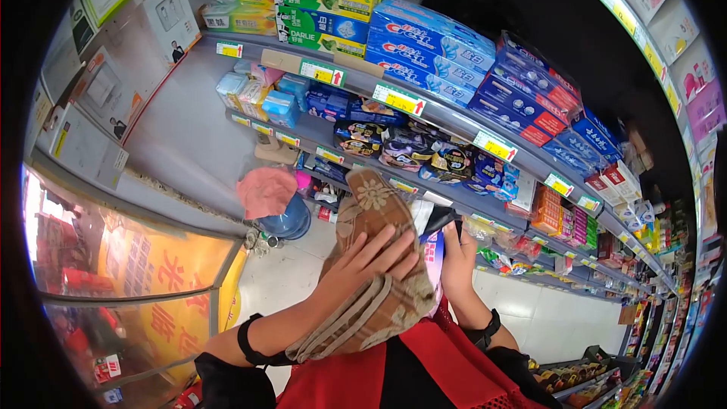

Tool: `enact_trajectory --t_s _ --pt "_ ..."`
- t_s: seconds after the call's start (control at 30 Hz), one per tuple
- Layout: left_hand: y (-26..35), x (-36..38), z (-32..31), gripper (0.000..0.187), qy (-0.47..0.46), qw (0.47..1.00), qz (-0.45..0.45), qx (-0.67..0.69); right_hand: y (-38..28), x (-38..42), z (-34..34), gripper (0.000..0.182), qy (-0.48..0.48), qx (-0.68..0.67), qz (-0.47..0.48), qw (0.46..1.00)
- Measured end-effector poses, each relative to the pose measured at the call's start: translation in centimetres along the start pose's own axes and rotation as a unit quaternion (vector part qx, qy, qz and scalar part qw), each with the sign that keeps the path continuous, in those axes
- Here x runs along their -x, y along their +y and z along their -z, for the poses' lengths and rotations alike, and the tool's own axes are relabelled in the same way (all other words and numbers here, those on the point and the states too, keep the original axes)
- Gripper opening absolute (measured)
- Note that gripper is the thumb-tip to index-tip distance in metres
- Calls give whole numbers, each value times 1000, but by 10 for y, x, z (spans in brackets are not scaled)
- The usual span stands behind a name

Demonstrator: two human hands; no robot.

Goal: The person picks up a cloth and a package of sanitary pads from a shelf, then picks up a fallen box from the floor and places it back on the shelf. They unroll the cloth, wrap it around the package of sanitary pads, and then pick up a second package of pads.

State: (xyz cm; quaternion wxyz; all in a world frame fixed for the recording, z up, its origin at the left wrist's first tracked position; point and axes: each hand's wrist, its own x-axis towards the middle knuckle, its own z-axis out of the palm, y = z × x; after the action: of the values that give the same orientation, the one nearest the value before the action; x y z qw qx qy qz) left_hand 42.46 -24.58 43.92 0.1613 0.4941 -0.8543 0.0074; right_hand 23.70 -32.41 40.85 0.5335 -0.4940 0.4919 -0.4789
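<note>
A brown cloth [371, 197] with a pale flower pattern hangs in folds in front of my body. My left hand [369, 263] lies across it, fingers spread over the fabric and pressing it from above; the thumb is hard to see. Partly behind the cloth is a purple and white package [434, 251] with a black part at its top. Gripping its right side is my right hand [459, 263], with the thumb toward me. The cloth hides much of the package, so its kind does not show.
Ahead, a shelf [360, 76] carries toothpaste boxes [428, 45], with dark packets [409, 148] below. A pink cloth [266, 192] covers a blue water jug [288, 220] on the floor. At left stands a cabinet with a yellow poster [151, 257].
</note>
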Motion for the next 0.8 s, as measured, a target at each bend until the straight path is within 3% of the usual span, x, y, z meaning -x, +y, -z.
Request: enact_trajectory --t_s 0.07,0.1,0.17,0.23,0.27,0.3,0.37,0.4,0.47,0.57,0.63,0.67,0.7,0.73,0.77,0.8 --pt "-4 11 1 58 -30 999 -18 9 4 -7 -2 36 28 -45 -26 998" --pt "-6 14 3 53 -38 993 20 109 4 -7 -2 38 29 -19 -13 999" --pt "-19 25 -19 51 -26 991 32 126 6 -12 -4 39 37 -13 -23 999" --pt "-25 18 -16 48 46 989 12 142 3 -19 -6 42 51 13 -32 998" --pt "-29 17 -23 49 35 942 149 298 3 -23 -3 39 49 -2 -50 998" --pt "-35 17 -38 49 21 853 278 441 7 -29 2 38 47 -17 -69 996" --pt "-37 40 -29 57 -38 960 208 183 19 -38 7 40 49 -44 -93 993" --pt "-39 51 -25 61 -51 983 170 50 19 -41 5 40 59 -63 -102 991" --pt "-46 54 -36 60 -30 933 229 275 20 -47 -4 42 76 -100 -122 985" --pt "-62 38 -90 61 152 843 270 439 0 -44 -20 55 0 12 -117 993" --pt "-66 13 -64 59 181 883 260 346 -11 -39 -17 65 -133 36 -81 987" --pt "-75 12 -66 54 187 756 257 572 -18 -36 -15 52 -152 -87 -123 977" --pt "-83 12 -69 50 205 570 264 751 -15 -39 -6 51 -205 -116 -124 964" --pt "-97 15 -92 49 212 299 195 909 -11 -41 0 49 -257 -144 -123 948" --pt "-105 15 -112 47 189 384 207 880 -10 -38 -2 39 -225 -25 -57 972" --pt "-113 14 -132 46 165 465 216 842 12 -39 -1 46 -195 127 62 971"
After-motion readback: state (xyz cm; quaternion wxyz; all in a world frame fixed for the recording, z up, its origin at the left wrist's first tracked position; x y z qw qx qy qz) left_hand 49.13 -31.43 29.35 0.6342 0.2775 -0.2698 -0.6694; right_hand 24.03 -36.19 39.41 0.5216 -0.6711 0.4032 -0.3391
